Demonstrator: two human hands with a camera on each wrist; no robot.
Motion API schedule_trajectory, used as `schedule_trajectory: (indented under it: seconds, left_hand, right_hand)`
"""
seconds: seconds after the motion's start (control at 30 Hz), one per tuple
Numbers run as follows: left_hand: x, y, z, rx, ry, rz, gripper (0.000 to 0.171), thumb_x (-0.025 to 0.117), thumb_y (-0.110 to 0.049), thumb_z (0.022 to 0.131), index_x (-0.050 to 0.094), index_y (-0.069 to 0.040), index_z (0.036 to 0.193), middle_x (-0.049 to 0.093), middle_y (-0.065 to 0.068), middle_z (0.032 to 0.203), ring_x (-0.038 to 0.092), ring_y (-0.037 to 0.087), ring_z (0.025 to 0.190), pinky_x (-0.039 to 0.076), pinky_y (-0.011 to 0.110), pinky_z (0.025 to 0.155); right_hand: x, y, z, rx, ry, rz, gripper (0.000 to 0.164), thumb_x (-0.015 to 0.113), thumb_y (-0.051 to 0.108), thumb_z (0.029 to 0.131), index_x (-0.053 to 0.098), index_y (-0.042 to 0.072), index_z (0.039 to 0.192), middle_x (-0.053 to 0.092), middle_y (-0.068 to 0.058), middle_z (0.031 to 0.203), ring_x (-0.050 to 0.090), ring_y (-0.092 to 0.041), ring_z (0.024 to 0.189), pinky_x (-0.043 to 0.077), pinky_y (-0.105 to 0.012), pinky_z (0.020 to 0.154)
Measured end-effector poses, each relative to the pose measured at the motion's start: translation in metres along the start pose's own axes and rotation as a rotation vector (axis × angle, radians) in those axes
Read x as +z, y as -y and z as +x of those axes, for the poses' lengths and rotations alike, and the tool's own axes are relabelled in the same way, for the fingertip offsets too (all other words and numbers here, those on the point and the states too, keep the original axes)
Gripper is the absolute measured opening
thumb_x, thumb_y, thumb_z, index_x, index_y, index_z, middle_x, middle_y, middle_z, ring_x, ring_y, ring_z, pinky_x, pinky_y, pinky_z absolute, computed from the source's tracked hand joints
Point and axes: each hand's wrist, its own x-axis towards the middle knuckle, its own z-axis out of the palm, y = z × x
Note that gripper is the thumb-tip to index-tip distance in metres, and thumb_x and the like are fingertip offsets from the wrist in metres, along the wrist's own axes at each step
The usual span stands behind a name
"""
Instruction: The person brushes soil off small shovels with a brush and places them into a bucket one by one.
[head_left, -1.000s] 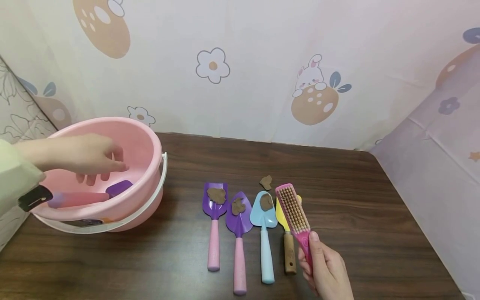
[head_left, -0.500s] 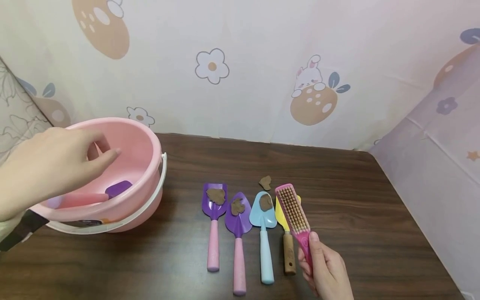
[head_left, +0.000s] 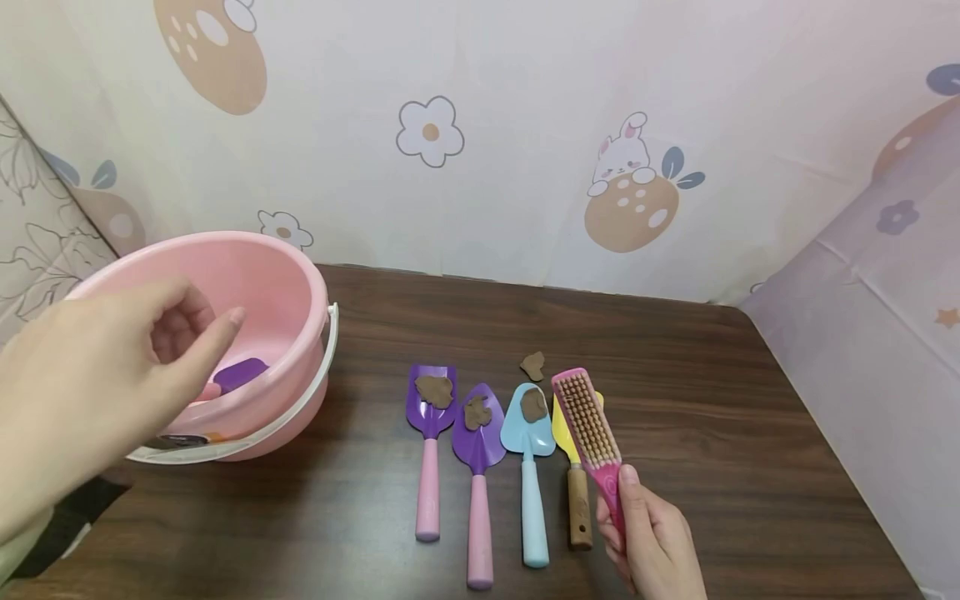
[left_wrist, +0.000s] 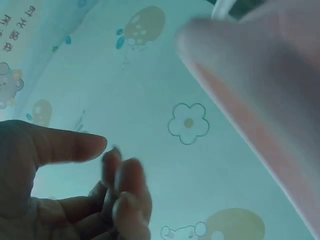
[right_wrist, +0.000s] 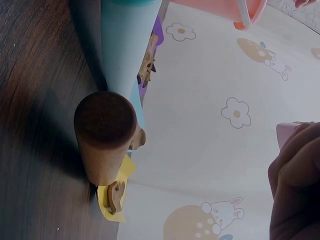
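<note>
My left hand (head_left: 97, 375) hovers over the front left of a pink bucket (head_left: 292, 375). Its fingers bend loosely, and the left wrist view shows nothing between thumb and fingertips. Inside the bucket lies a purple-bladed trowel (head_left: 242, 372), its handle mostly hidden behind the hand. My right hand (head_left: 656, 533) grips a pink brush (head_left: 588, 421) by the handle, tan bristles facing up. Beneath the brush, a yellow trowel (head_left: 564, 433) with a wooden handle is partly covered. To its left lie a light blue trowel (head_left: 533, 508), a purple pointed trowel (head_left: 477, 462) and a purple square-ended shovel (head_left: 429, 427).
Brown clay-like lumps (head_left: 477, 412) sit on the trowel blades. Another brown piece (head_left: 533, 366) lies on the dark wooden table (head_left: 697, 375) behind them. A patterned cloth wall (head_left: 510, 200) rises at the table's back edge. The bucket's white handle (head_left: 303, 400) hangs at its front.
My left hand has drawn back out of the bucket, toward the camera, and holds nothing. The right hand keeps the brush in the same place.
</note>
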Motion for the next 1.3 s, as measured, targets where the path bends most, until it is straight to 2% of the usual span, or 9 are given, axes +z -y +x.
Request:
schedule_trajectory:
  seconds: [0.1,0.23,0.33,0.53,0.8,0.97,1.1,1.3]
  left_hand:
    - [0.002,-0.009,-0.007,0.099,-0.051,-0.058,0.028,0.067,-0.043,0.086,0.048,-0.037,0.066,0.045,-0.02,0.056,0.037,-0.005,0.051,0.029,0.019,0.048]
    - [0.005,-0.022,-0.014,0.177,-0.081,-0.108,0.033,0.069,-0.028,0.086,0.044,-0.034,0.066,0.041,-0.021,0.054,0.034,-0.008,0.05,0.028,0.015,0.05]
    - [0.009,-0.03,-0.022,0.179,-0.075,-0.131,0.034,0.07,-0.023,0.084,0.044,-0.035,0.068,0.04,-0.022,0.054,0.034,-0.01,0.05,0.028,0.014,0.05]
    - [0.014,-0.042,-0.036,0.163,-0.032,-0.168,0.032,0.071,-0.027,0.085,0.046,-0.038,0.07,0.041,-0.023,0.056,0.037,-0.007,0.051,0.029,0.013,0.05]
    - [0.021,-0.055,-0.045,0.222,-0.065,-0.253,0.032,0.073,-0.025,0.084,0.046,-0.035,0.069,0.039,-0.023,0.059,0.036,-0.006,0.051,0.028,0.01,0.05]
    - [0.028,-0.061,-0.048,0.226,-0.07,-0.282,0.034,0.074,-0.025,0.084,0.045,-0.034,0.069,0.037,-0.022,0.061,0.036,-0.005,0.054,0.027,0.01,0.052]
    - [0.035,-0.065,-0.05,0.242,-0.039,-0.312,0.031,0.073,-0.025,0.084,0.046,-0.034,0.072,0.037,-0.022,0.061,0.037,-0.005,0.056,0.028,0.009,0.053]
    - [0.036,-0.084,-0.05,0.242,0.031,-0.313,0.035,0.075,-0.02,0.081,0.044,-0.033,0.07,0.035,-0.024,0.057,0.036,-0.006,0.053,0.028,0.009,0.051]
  right_hand:
    - [0.0,0.0,0.0,0.012,0.001,0.003,0.064,0.025,0.051,0.102,0.051,-0.002,0.076,0.042,-0.004,0.051,0.035,-0.011,0.036,0.033,-0.029,0.03]
    - [0.0,0.0,0.0,0.035,0.0,0.009,0.066,0.025,0.053,0.101,0.051,-0.003,0.077,0.042,-0.004,0.052,0.034,-0.011,0.037,0.033,-0.027,0.03]
    - [0.0,0.0,0.0,0.021,0.001,0.008,0.066,0.025,0.052,0.101,0.051,-0.003,0.077,0.042,-0.003,0.051,0.034,-0.01,0.036,0.032,-0.027,0.03]
    - [0.001,-0.001,-0.001,0.01,-0.002,0.01,0.065,0.026,0.052,0.101,0.051,-0.003,0.076,0.041,-0.003,0.051,0.034,-0.01,0.036,0.032,-0.027,0.029]
    - [0.0,0.0,-0.002,0.023,-0.005,0.008,0.066,0.025,0.053,0.101,0.051,-0.003,0.076,0.042,-0.004,0.051,0.035,-0.011,0.037,0.032,-0.027,0.03]
    - [0.001,0.0,-0.002,0.01,-0.005,0.012,0.065,0.026,0.051,0.102,0.051,-0.002,0.076,0.042,-0.004,0.051,0.034,-0.01,0.037,0.032,-0.027,0.03]
    - [0.001,0.0,-0.002,0.01,-0.004,0.012,0.065,0.026,0.052,0.101,0.051,-0.002,0.076,0.042,-0.004,0.051,0.035,-0.011,0.037,0.033,-0.028,0.03]
    - [0.002,0.0,-0.002,0.001,-0.004,0.013,0.064,0.026,0.052,0.101,0.05,-0.001,0.075,0.041,-0.004,0.05,0.035,-0.011,0.036,0.033,-0.029,0.029]
